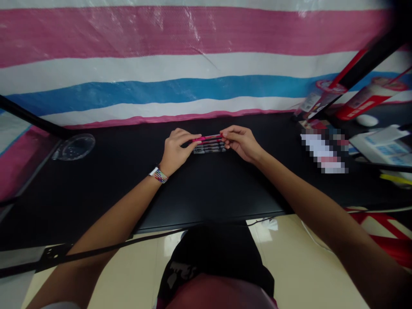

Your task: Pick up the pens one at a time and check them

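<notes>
Between my two hands a red pen lies crosswise, just above a row of pens. My left hand, with a patterned watch band at the wrist, pinches the pen's left end between thumb and fingers. The right end is pinched by my right hand. Several dark and clear pens lie side by side on the black table, parallel to the held one. Another red pen seems to lie at the row's far side, partly hidden by my fingers.
A round clear plastic lid rests at the left. On the right stand two drink cups with red straws, near a white mouse and packets. A striped sheet hangs behind the table. A black cable crosses the front edge.
</notes>
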`<state>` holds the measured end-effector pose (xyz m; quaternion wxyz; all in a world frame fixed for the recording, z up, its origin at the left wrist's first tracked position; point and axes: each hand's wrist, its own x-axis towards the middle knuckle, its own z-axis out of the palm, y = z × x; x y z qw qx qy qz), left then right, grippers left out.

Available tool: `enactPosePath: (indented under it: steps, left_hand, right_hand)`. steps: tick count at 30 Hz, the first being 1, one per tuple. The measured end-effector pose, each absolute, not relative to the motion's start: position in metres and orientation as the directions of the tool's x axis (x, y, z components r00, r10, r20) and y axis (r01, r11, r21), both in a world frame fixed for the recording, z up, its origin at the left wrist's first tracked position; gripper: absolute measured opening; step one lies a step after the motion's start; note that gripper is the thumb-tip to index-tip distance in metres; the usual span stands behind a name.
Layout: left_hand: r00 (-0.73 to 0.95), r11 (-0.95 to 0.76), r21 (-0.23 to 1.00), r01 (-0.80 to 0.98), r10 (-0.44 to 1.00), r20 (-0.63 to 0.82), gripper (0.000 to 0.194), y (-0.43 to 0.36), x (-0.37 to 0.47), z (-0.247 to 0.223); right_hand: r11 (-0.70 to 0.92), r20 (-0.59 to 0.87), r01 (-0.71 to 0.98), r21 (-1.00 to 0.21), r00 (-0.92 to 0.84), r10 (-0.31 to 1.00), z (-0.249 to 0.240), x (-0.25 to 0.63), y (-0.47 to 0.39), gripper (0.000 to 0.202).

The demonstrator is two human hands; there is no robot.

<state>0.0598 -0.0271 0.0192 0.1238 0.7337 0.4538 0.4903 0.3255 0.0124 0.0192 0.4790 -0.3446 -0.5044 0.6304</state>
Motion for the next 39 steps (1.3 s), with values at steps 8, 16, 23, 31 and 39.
enactPosePath:
  steps: [8, 16, 23, 31, 39]
  left_hand:
    - [0.172, -0.555, 0.591, 0.586, 0.798, 0.578, 0.043, -0.025, 0.055, 0.020]
    - [0.062, -0.483, 0.745, 0.461, 0.855, 0.515, 0.035, -0.021, 0.055, 0.019]
    - [0.040, -0.454, 0.787, 0.418, 0.874, 0.483, 0.033, -0.015, 0.052, 0.016]
    - [0.055, -0.459, 0.771, 0.440, 0.871, 0.487, 0.026, -0.012, 0.050, 0.013]
    - [0.075, -0.486, 0.753, 0.444, 0.857, 0.510, 0.021, -0.009, 0.049, 0.009]
  right_hand:
    - [0.039, 0.102, -0.205, -0.978, -0.305, 0.947, 0.014, 0.329, 0.017, 0.024]
    - [0.086, 0.139, -0.239, -0.967, -0.217, 0.966, 0.013, 0.330, 0.019, 0.024]
    - [0.115, 0.153, -0.228, -0.967, -0.158, 0.975, 0.008, 0.329, 0.021, 0.021]
    - [0.109, 0.143, -0.214, -0.971, -0.149, 0.978, 0.005, 0.328, 0.022, 0.032]
    - [0.101, 0.142, -0.235, -0.967, -0.163, 0.976, 0.003, 0.328, 0.022, 0.027]
